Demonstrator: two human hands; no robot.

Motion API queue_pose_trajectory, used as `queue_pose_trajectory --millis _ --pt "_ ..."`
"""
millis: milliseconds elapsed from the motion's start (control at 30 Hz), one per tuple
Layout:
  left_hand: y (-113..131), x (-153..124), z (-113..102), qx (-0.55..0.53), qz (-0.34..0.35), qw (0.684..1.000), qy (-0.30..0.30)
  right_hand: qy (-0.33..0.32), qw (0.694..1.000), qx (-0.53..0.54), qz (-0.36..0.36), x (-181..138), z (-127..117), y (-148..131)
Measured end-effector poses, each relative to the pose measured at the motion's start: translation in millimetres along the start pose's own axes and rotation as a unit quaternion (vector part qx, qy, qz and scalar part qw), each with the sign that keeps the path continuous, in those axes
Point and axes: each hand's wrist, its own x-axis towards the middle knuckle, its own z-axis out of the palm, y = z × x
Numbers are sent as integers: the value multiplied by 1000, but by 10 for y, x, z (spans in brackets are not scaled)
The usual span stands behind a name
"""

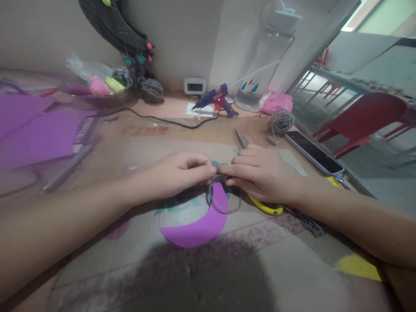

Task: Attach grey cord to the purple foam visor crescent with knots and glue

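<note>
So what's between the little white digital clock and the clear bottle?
Mostly a dark blue glue gun, as the head view shows.

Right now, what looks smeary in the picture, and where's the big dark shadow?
In the head view, the bowl and purple sheets at left look smeared; the glue gun looks crisper; the shadow spreads below the purple crescent.

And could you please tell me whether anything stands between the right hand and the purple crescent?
Only the grey yarn loop does: it crosses the upper part of the purple crescent, close to the right hand. I cannot tell whether hand and crescent touch.
</note>
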Motion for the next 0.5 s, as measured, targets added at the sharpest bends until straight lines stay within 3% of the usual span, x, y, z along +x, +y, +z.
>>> queue_pose_trajectory --millis 500 --pt "-11 -2 1 1 -2 1000 7 -2 1000 4 6 1 -10 -12"
